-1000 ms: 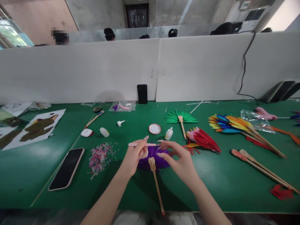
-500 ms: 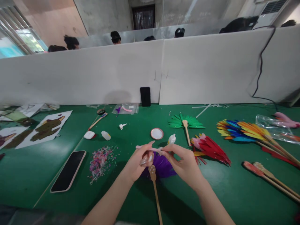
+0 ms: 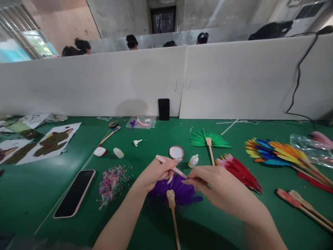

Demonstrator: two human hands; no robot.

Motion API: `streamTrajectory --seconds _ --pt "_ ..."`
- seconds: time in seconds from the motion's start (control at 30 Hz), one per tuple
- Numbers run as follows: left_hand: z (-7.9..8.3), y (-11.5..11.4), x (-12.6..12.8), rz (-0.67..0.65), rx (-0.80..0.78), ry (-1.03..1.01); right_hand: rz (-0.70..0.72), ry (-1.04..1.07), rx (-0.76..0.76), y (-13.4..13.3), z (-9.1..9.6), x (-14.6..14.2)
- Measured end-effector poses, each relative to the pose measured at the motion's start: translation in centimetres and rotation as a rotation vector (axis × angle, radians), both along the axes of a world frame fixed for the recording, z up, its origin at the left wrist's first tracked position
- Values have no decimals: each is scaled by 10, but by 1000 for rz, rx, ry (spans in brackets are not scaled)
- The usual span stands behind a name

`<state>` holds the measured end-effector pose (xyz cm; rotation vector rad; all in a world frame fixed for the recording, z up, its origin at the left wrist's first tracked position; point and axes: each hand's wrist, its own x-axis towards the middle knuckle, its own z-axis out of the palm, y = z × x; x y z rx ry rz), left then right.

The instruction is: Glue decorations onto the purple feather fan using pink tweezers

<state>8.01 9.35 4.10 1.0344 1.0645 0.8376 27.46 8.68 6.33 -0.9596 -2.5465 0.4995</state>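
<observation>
My left hand point(image 3: 156, 172) is closed around a thin pink stick point(image 3: 170, 167), which slants down to the right over a purple feather fan point(image 3: 179, 192) lying on the green table point(image 3: 39, 194). My right hand point(image 3: 217, 189) is closed in a pinch at the stick's lower tip, just above the purple feathers. The fan's wooden handle point(image 3: 173, 215) runs toward me. A small round lid point(image 3: 176, 152) and a small white glue bottle point(image 3: 193, 161) stand just beyond my hands.
A phone point(image 3: 75, 193) and a heap of coloured scraps point(image 3: 113, 178) lie at left. Finished fans lie to the right: green point(image 3: 209, 139), red point(image 3: 240, 172), multicoloured point(image 3: 275, 152). White partitions point(image 3: 104, 83) back the table, with a black phone point(image 3: 163, 109) leaning there. Other people's heads show behind.
The pink stick has tilted from level to slanting down right. My right hand has closed on its tip and dropped nearer the purple fan. The view has shifted slightly.
</observation>
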Motion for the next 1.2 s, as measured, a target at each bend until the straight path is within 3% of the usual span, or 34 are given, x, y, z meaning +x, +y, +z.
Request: streamTrajectory --seconds 0.2,0.47,0.6,0.77,0.87,1.0,1.2 --pt "5 13 -11 -15 132 -5 -19 28 93 -3 12 -8" --pt "3 15 -16 -82 28 -128 -6 -41 120 -15 15 -28" --pt "8 12 -13 -116 9 -192 -44 -22 56 -21 22 -27" --pt "8 5 -4 -65 -132 -442 16 249 -58 -18 23 -26" --pt "8 2 -3 -38 -154 -508 -39 493 -82 -14 16 -30" --pt "13 -4 -6 70 -98 -526 -162 745 -203 -14 8 -39" --pt "20 -17 -14 263 133 -359 -230 874 -410 -19 -1 -47"
